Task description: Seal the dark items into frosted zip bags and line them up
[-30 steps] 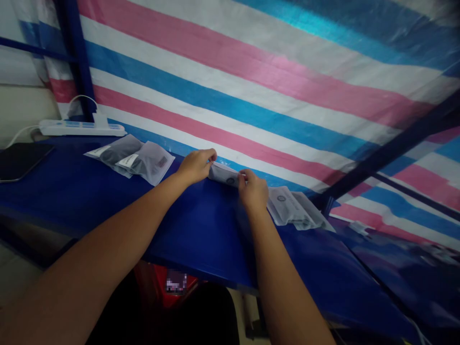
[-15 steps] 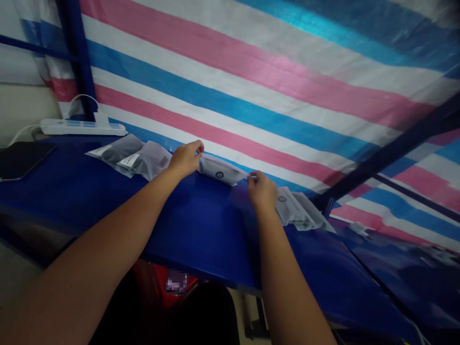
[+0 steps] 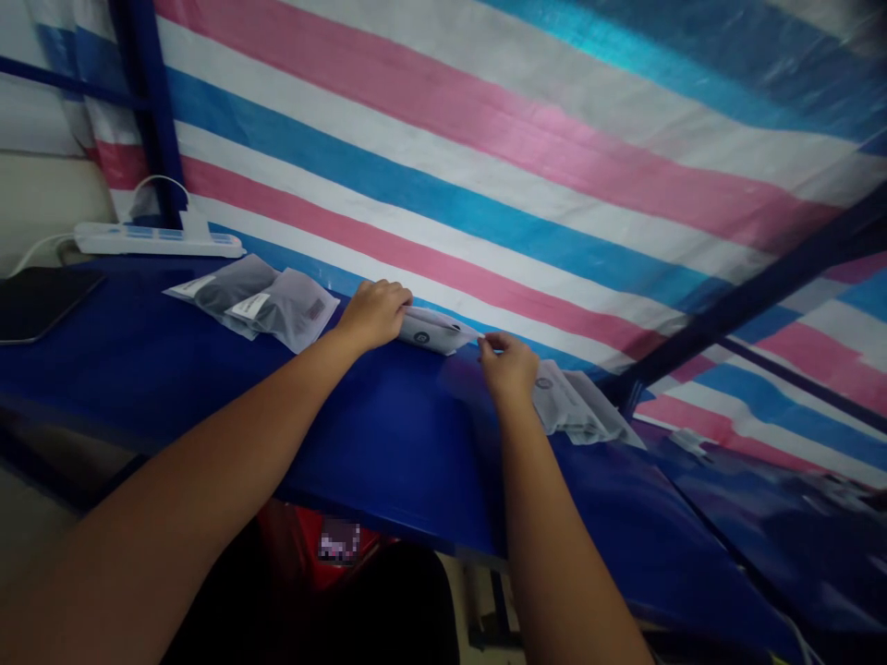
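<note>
A frosted plastic bag (image 3: 431, 332) with a round dark logo stands at the back of the blue table, close to the striped sheet. My left hand (image 3: 376, 314) is closed on its left end, the fingers folded over the top edge. At the right corner, my right hand (image 3: 505, 362) pinches the bag between thumb and fingers. Left of my left hand lie two filled frosted bags (image 3: 295, 309) with white labels. Just beyond my right hand, several more frosted bags (image 3: 575, 406) overlap one another.
A white power strip (image 3: 159, 240) with a plug in it sits at the back left, above a dark tablet-like device (image 3: 42, 300). The striped plastic sheet (image 3: 443, 185) hangs behind the blue table (image 3: 394, 443). Under the front edge is a red stool (image 3: 297, 545).
My left hand has slid right along the top edge of the bag and now covers more of its left end. My right hand stays at the right corner.
</note>
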`<state>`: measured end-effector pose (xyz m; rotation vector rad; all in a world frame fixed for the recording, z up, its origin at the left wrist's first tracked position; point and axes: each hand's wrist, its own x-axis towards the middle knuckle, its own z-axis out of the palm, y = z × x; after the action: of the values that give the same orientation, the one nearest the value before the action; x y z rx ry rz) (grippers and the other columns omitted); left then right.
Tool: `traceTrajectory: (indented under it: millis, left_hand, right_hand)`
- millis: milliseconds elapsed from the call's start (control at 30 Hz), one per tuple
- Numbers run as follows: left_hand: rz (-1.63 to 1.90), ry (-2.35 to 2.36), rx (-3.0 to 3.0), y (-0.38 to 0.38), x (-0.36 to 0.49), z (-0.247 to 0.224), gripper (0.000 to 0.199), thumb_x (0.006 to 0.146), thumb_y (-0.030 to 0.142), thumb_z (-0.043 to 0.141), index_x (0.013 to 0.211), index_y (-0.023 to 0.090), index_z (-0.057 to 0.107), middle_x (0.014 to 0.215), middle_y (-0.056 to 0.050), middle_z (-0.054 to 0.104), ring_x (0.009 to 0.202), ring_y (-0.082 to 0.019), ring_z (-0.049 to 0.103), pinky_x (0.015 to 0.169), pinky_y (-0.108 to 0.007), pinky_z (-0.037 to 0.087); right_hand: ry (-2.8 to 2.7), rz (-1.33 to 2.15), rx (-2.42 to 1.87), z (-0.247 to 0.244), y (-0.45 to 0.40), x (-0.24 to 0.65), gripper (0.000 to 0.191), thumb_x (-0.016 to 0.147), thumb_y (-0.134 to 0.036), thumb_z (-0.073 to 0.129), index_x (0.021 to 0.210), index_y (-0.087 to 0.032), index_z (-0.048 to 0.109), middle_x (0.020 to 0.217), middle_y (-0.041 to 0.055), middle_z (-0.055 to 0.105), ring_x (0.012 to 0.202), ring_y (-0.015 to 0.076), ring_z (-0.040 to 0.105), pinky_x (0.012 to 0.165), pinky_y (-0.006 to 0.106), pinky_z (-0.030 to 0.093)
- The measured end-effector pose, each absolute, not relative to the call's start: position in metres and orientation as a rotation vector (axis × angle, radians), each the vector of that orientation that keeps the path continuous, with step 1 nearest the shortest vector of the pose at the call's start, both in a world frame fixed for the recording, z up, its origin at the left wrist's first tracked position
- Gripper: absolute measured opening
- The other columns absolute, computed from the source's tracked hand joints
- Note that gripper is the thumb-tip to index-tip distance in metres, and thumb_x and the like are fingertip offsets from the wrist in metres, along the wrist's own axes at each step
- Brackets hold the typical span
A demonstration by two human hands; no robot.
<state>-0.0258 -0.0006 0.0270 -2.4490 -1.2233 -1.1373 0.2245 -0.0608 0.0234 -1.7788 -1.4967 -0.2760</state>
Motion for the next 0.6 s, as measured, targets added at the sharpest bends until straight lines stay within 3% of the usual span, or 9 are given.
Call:
traceTrajectory:
  millis: [300,600]
  left_hand:
    - [-1.191,-0.895,-2.635,-0.019,-0.001,0.023,0.02,0.095,0.028,0.055,0.11,0.02,0.065,0.113,-0.007,0.071,0.109,-0.024,0.061,0.094,-0.04,0.043]
    - [-1.187,-0.83,-2.693,-0.023,0.01,0.02,0.013,0.091,0.025,0.056,0.1,0.021,0.066,0.102,-0.006,0.072,0.101,-0.024,0.063,0.089,-0.04,0.044]
  right_hand:
    - [-1.805,-0.227,-1.511,0.018,-0.061,0.197,0.024,0.087,-0.033,0.056,0.095,-0.02,0.075,0.092,0.0071,0.078,0.077,0.0215,0.071,0.075,0.032,0.05]
    - [-1.887,-0.12,-1.406,0.014,-0.064,0.18,0.018,0.085,-0.026,0.052,0.089,-0.021,0.069,0.09,0.0061,0.074,0.073,0.0187,0.065,0.069,0.03,0.047]
